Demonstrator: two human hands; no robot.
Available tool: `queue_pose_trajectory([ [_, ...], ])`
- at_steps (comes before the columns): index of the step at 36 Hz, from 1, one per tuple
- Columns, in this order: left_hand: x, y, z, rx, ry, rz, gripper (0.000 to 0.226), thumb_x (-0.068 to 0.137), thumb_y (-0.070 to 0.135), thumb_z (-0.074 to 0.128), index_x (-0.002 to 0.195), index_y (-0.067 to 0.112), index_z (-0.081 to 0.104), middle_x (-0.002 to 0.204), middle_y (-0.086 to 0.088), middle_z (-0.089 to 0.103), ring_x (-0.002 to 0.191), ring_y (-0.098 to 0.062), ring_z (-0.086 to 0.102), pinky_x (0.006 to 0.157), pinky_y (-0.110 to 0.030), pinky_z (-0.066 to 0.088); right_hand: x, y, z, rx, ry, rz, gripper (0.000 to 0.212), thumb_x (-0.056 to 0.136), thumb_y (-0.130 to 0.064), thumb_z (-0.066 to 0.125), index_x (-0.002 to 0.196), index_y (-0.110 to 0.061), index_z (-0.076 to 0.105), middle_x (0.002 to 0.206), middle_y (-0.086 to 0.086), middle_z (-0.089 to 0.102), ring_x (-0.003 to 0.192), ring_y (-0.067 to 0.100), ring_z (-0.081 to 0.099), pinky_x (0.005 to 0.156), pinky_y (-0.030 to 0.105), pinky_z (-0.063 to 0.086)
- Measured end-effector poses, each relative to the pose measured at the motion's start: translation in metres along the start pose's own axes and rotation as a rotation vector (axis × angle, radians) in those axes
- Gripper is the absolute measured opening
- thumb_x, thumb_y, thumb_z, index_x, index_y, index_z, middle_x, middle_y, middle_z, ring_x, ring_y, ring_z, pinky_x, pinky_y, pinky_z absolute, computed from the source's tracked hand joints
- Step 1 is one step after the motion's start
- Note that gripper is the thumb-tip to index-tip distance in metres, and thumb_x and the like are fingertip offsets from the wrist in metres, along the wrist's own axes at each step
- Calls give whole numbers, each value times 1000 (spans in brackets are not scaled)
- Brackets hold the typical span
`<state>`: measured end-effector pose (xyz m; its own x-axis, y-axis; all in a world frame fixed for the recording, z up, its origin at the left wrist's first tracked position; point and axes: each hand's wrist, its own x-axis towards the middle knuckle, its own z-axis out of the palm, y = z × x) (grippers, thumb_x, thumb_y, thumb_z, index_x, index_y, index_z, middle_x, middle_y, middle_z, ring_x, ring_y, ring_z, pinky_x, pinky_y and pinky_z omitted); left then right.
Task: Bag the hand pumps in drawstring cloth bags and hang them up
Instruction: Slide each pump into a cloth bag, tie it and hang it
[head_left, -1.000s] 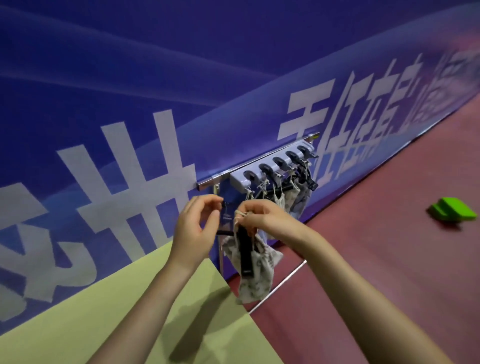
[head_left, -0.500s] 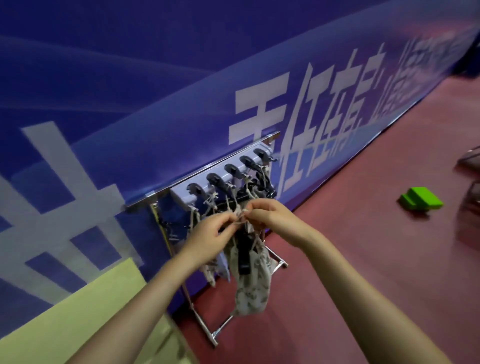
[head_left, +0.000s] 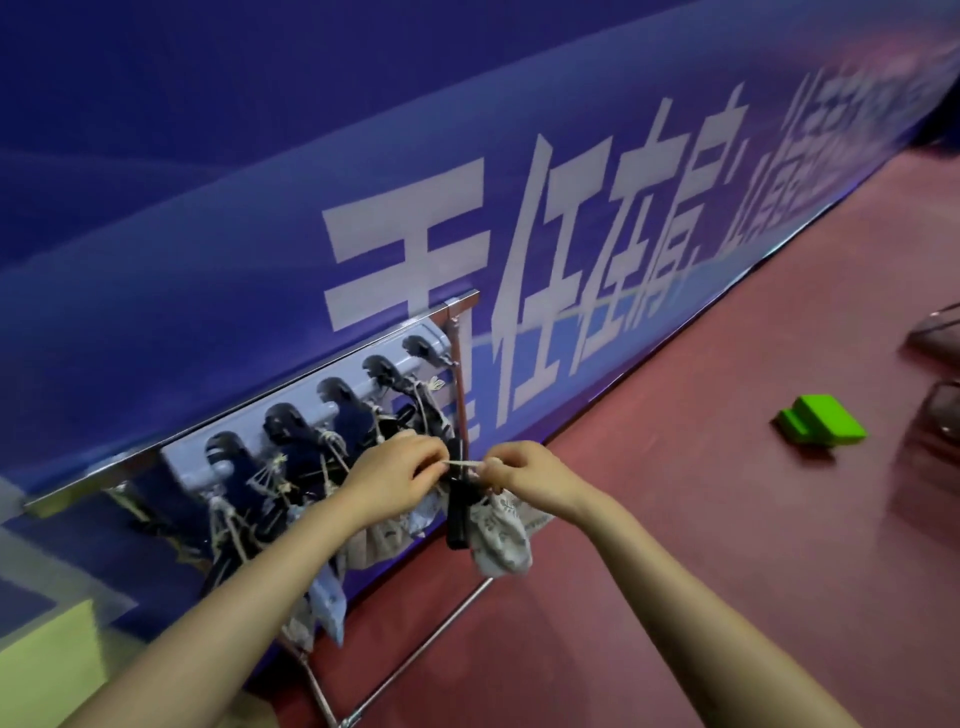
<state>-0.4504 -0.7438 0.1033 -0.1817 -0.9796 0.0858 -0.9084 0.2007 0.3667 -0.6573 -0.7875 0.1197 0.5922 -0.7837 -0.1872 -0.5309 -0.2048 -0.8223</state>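
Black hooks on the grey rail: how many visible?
5, in a row along the grey rail: far left, second, middle, fourth, far right. Hanging bags and cords may hide more below.

A: Dim, cool indoor light. The blue banner (head_left: 311, 171) goes almost black toward the upper left.

B: Brightest on the red floor (head_left: 727, 519); the green block (head_left: 823, 427) casts a soft shadow down-left.

A: Motion blur smears the white lettering (head_left: 519, 270) and hook rack (head_left: 311, 410).

B: Wide-angle curvature bends the banner's lines; a faint glint on the chrome rail (head_left: 249, 410).
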Motion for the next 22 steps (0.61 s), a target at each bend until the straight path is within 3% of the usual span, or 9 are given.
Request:
queue_pose_trajectory([
  [3,24,2,10,-172,-23,-87,11,96,24,54,92,17,61,78,11,53,78,-10,50,71,-32,42,18,7,-9,200,51,12,26,90,-11,54,66,-15,62,66,2,60,58,6,52,59,18,40],
  [6,49,-4,20,-388,-48,-146,12,96,20,54,87,16,62,74,4,56,65,-3,49,64,-24,38,47,15,-19,380,97,34,24,90,-4,50,69,-10,61,58,-2,56,51,7,48,56,19,39],
  [8,65,-11,25,-494,-65,-155,13,98,20,53,88,20,61,79,1,61,70,-4,53,68,-23,40,67,18,-28,423,97,41,25,93,-3,48,71,-9,59,48,-12,51,45,3,45,54,18,38],
  [11,88,-25,30,-658,-57,-207,13,99,18,52,95,15,64,84,9,65,79,-6,58,73,-20,43,96,22,-41,400,66,23,27,95,-5,48,73,-12,60,45,-12,49,45,4,44,54,21,39],
  [14,112,-38,35,-718,-46,-264,14,98,17,52,92,16,64,80,5,58,75,-8,53,71,-24,40,124,26,-51,384,43,36,25,95,-4,47,74,-9,60,45,-11,49,45,5,44,54,23,38],
  [17,135,-51,36,-739,-58,-291,15,98,18,52,90,18,65,75,15,59,71,1,53,71,-20,40,151,29,-60,368,22,44,20,94,-5,47,79,-4,60,46,-9,50,48,7,44,56,26,37],
  [22,165,-62,28,-705,-64,-326,17,97,22,54,82,27,62,77,5,57,66,-3,51,64,-17,39,185,33,-72,388,13,66,22,93,-5,47,75,-6,59,46,-10,49,46,6,42,54,22,38],
])
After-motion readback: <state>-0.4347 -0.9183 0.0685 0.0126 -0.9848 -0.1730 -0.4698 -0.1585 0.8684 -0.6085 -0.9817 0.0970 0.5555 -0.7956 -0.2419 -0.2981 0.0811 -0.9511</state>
